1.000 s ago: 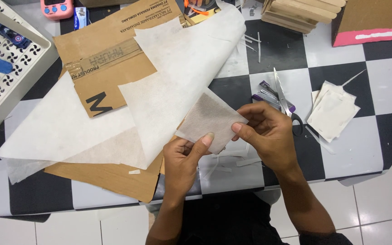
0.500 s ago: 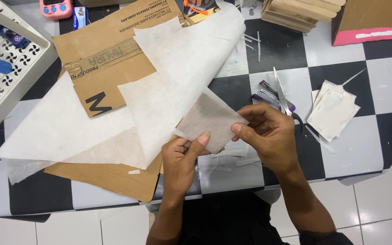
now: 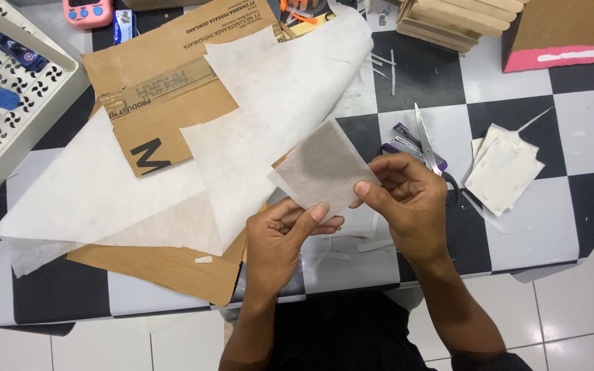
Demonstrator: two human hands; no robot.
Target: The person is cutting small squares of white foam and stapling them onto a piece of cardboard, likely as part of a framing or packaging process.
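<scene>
Both the left hand (image 3: 290, 230) and right hand (image 3: 407, 196) pinch a small, square, thin fibrous white fabric piece (image 3: 323, 168). Large white fabric sheets (image 3: 269, 117) drape brown corrugated cardboard (image 3: 163, 103) on the checkered bench (image 3: 537, 227); silver scissors (image 3: 426, 141) lie just beside the right hand.

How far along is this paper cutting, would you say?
Some looks done: a small stack of cut white squares lies at the right, with thin offcut strips near the table edge. In hand now: the left hand and right hand pinch one small square piece between them, and the scissors lie set down. A large white sheet over the cardboard remains uncut.
</scene>
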